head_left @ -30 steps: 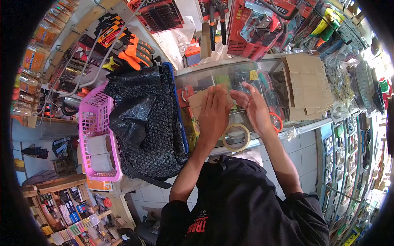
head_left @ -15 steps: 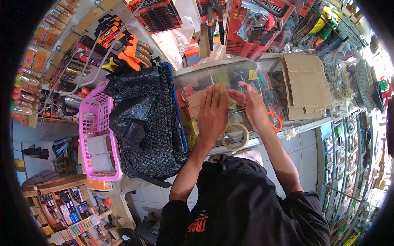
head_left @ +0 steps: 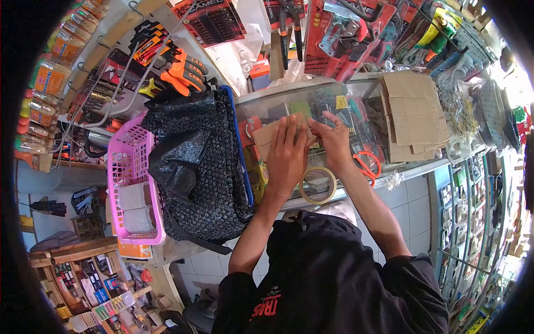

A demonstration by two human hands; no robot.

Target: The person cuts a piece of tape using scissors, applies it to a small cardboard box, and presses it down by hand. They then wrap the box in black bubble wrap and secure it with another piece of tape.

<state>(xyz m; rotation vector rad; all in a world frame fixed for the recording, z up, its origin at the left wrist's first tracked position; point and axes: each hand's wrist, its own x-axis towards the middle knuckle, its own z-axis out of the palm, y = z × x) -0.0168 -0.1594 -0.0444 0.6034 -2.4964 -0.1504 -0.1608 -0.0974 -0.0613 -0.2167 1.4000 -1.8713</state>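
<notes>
A small piece of brown cardboard (head_left: 263, 136) lies on the glass counter in front of me. My left hand (head_left: 288, 153) rests flat over it, fingers stretched toward its far edge. At the cardboard's right edge is my right hand (head_left: 335, 143), its thumb by the left fingertips and its other fingers apart. A roll of tape (head_left: 332, 195) lies on the counter's near edge, between my wrists. Scissors with orange-red handles (head_left: 379, 166) are just right of my right wrist.
Black bubble wrap (head_left: 214, 178) and a pink basket (head_left: 160, 225) stand on the left. Stacked flat cardboard (head_left: 417, 114) lies to the right on the glass counter (head_left: 261, 106). Packaged tools (head_left: 208, 25) hang along the back.
My right hand has turned and drawn its thumb in toward the cardboard's edge, uncovering more of the scissor handles. My left hand stays nearly still on the cardboard.
</notes>
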